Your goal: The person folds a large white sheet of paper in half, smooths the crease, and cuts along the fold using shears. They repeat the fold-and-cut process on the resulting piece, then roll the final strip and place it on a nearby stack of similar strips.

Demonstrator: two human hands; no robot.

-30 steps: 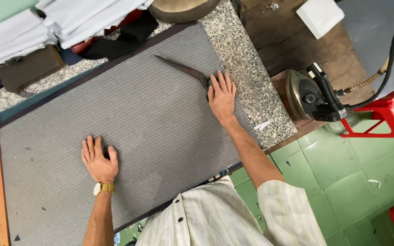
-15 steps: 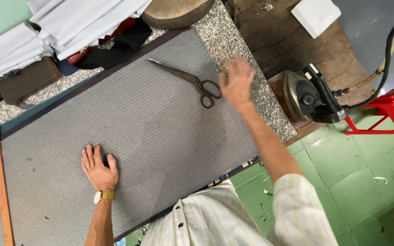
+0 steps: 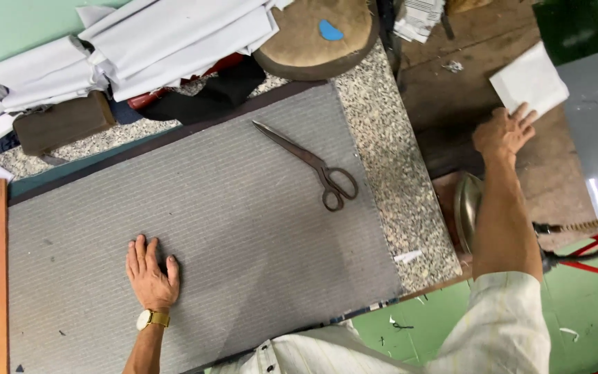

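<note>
Right hand (image 3: 503,131), fingers spread, touching white square paper pad (image 3: 529,79) up-right of it; left hand (image 3: 150,273) flat, open on grey striped cloth (image 3: 243,215), far off.

The person wears a pale cream shirt (image 3: 382,353) with fine, faint stripes, buttoned down the front with small dark buttons. Its right sleeve (image 3: 500,325) is short and loose and ends near the elbow; below it the forearm is bare to the right hand (image 3: 503,131). The left forearm is bare too. On the left wrist sits a gold-coloured wristwatch (image 3: 151,319) with a round pale dial and a metal band, just behind the left hand (image 3: 150,273). No rings or gloves show on either hand.
</note>
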